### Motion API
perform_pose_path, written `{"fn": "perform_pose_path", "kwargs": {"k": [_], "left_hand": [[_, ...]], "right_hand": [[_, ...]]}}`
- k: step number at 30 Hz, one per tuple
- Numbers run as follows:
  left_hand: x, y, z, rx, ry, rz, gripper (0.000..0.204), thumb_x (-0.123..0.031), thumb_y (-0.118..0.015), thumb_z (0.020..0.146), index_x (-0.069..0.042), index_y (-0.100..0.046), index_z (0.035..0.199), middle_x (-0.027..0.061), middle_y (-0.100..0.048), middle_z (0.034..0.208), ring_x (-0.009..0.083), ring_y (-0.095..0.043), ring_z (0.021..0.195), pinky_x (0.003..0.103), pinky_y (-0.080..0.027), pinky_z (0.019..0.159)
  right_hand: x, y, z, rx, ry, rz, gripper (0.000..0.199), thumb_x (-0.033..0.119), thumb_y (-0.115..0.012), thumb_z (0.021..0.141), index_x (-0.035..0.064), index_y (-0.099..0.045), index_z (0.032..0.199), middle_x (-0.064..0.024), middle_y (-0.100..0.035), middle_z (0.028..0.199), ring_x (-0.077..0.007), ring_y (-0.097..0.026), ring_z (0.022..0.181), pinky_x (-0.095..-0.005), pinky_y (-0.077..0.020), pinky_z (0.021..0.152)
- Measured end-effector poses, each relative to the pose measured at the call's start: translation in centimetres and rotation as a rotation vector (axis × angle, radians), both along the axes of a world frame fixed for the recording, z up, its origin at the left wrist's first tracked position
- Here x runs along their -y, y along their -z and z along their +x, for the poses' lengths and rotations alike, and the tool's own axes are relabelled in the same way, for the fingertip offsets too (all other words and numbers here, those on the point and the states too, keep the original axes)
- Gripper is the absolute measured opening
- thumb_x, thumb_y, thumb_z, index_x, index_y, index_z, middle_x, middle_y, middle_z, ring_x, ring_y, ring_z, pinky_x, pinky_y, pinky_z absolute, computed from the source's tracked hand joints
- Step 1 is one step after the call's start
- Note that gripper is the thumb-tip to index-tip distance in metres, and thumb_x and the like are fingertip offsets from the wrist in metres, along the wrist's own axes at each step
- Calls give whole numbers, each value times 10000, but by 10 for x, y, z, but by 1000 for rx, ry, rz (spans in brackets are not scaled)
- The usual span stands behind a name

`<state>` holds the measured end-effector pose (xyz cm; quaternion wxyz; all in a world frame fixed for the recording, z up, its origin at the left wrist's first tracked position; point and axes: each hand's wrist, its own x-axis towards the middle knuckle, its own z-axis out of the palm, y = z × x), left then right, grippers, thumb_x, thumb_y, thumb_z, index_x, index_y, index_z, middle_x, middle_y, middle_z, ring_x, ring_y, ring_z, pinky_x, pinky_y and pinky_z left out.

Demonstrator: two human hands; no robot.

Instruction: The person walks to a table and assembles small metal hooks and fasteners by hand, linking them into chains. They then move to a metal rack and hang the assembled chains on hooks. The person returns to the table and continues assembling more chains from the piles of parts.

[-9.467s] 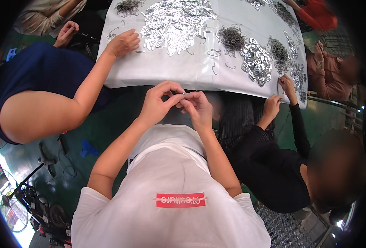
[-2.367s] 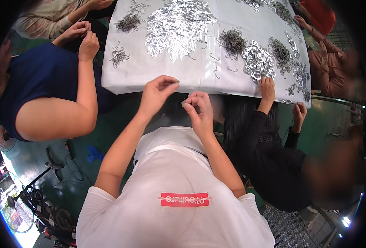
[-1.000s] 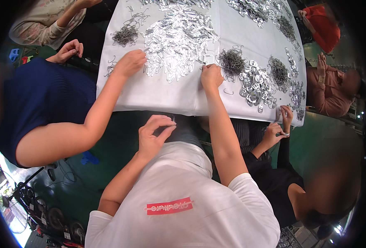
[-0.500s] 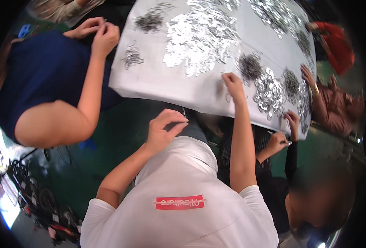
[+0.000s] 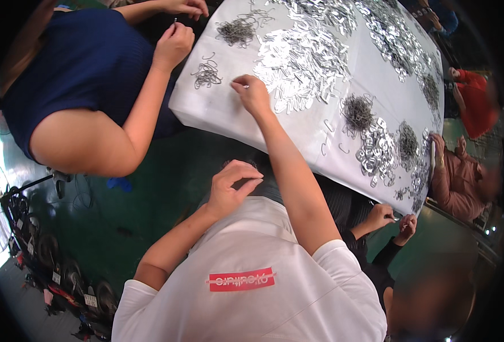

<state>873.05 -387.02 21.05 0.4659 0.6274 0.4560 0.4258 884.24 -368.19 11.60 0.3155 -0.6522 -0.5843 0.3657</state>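
My left hand (image 5: pixel 233 185) is held above my lap, thumb and fingers brought together in a pinch. Whatever sits between those fingertips, if anything, is too small to make out. Over the white-covered table (image 5: pixel 223 122) my right hand (image 5: pixel 255 96) has its fingers closed, with a small bright spot at the fingertips that I cannot name. To its left lies a small heap of bent wire hooks (image 5: pixel 207 76). Just to its right spreads a big heap of flat shiny metal pieces (image 5: pixel 303 68). Several loose wire hooks (image 5: pixel 324 149) lie near the table's front edge.
Another wire heap (image 5: pixel 236 33) lies farther back; a dark wire heap (image 5: pixel 357 111) and shiny flat rings (image 5: pixel 376 151) lie to the right. A person in navy (image 5: pixel 87 74) works at left, one in black (image 5: pixel 371 245) at right; others sit beyond. Motorbikes (image 5: pixel 64 279) stand lower left.
My right hand has moved left across the table, from beside the dark wire heap to near the small hook heap. My left hand stays pinched over my lap. The view has shifted slightly.
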Motion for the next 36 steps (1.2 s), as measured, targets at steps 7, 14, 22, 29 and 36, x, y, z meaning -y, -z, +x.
{"fn": "perform_pose_path", "kwargs": {"k": [7, 14, 22, 29, 36], "left_hand": [[-3, 7, 2, 46, 103, 3, 189, 50, -729, 718, -51, -691, 872, 63, -663, 850, 190, -630, 807, 284, -520, 712], [-8, 10, 3, 46, 214, 54, 197, 59, -722, 718, -55, -687, 875, 59, -675, 856, 188, -630, 814, 279, -520, 716], [0, 16, -1, 44, 102, 12, 185, 46, -731, 724, -51, -696, 877, 71, -666, 857, 187, -633, 802, 284, -524, 712], [-4, 16, 2, -2, 42, 46, 179, 33, -730, 720, -56, -696, 871, 62, -671, 830, 196, -624, 803, 292, -511, 673], [-11, 19, 14, 75, 75, 36, 202, 59, -731, 703, -52, -689, 866, 68, -667, 825, 198, -619, 787, 290, -508, 659]], "right_hand": [[135, -4, 150, 212, 582, 167, 117, 147, -647, 841, 40, -681, 873, -128, -641, 837, -294, -623, 775, -377, -473, 710], [192, 10, 163, 546, 576, -222, 193, 248, -650, 843, 62, -655, 893, -138, -624, 952, -346, -620, 871, -446, -478, 770], [60, -6, 47, 380, 100, 17, 144, 200, -621, 857, 57, -624, 870, -135, -618, 902, -336, -614, 834, -426, -479, 739], [-3, 4, -17, 184, 12, 55, 150, 215, -641, 859, 76, -633, 913, -109, -624, 923, -303, -609, 871, -409, -479, 749], [86, -9, 139, 416, 468, -1, 141, 209, -659, 837, 85, -666, 903, -87, -623, 945, -278, -625, 859, -381, -485, 737]]}}
